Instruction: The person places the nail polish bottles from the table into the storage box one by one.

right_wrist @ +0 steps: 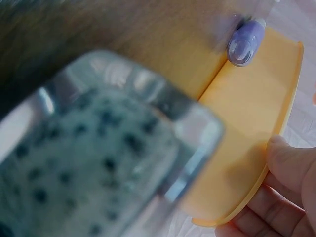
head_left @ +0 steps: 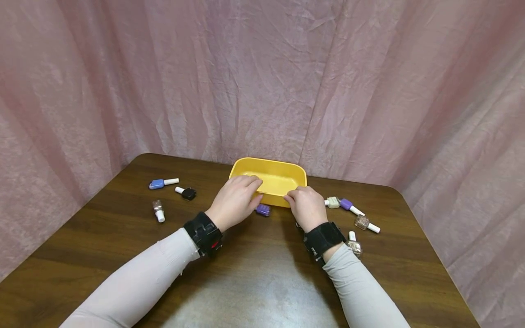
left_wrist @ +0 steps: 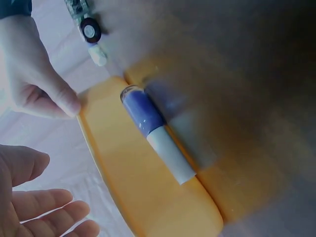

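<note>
Yellow plastic tray (head_left: 283, 175) sits toward the far edge of the brown wooden table (head_left: 262, 273), just in front of a pink cloth backdrop (head_left: 262, 77). Your left hand (head_left: 236, 200) rests at the tray's 9 o'clock near corner with fingers relaxed over the rim, holding nothing. Your right hand (head_left: 305, 207) meets the near rim at about 5 o'clock, thumb and fingertips pinching it. A purple nail polish bottle (head_left: 263, 209) lies on its side against the tray's near wall at 6 o'clock, between your hands. More bottles are scattered about: a blue one (head_left: 162, 183), a black one (head_left: 186, 193) and a glittery one (head_left: 158, 210) off at 9 o'clock, and a pale green one (head_left: 332, 202), a lilac one (head_left: 350, 206) and two glittery ones (head_left: 366, 223) at 3 o'clock.
</note>
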Tool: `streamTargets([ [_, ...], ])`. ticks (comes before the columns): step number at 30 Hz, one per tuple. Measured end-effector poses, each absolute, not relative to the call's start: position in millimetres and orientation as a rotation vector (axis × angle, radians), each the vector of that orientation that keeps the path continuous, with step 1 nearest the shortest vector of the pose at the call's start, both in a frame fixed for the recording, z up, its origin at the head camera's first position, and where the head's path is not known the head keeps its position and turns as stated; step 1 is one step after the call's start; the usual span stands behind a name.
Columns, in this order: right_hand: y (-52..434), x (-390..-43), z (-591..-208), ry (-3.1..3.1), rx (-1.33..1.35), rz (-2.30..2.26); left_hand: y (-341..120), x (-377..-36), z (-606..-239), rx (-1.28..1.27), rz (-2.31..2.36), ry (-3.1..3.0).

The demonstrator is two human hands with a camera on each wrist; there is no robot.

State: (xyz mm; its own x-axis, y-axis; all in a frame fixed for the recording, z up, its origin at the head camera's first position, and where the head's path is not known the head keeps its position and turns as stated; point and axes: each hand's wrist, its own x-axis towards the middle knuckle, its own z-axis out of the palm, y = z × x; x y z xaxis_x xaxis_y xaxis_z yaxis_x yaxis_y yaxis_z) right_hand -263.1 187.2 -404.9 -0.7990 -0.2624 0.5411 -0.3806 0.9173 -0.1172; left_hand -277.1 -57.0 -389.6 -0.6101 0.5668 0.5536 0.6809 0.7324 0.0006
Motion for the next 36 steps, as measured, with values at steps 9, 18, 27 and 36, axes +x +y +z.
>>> streamTargets([
  [9,188,-263,-405,-2.549,0.457,0.304,-61,-268,-399,-0.979,-0.253,-2.363],
  [18,189,-262,-405,-2.544,0.461,0.304,-60,-261,-401,-0.996,-0.288,-2.380],
  [27,187,-264,-405,-2.555,0.460,0.311,-61,-258,-401,-1.011,-0.234,-2.438],
  [36,187,-264,-403,-2.571,0.456,0.308,-62,-256,-402,-1.014,-0.207,-2.549],
])
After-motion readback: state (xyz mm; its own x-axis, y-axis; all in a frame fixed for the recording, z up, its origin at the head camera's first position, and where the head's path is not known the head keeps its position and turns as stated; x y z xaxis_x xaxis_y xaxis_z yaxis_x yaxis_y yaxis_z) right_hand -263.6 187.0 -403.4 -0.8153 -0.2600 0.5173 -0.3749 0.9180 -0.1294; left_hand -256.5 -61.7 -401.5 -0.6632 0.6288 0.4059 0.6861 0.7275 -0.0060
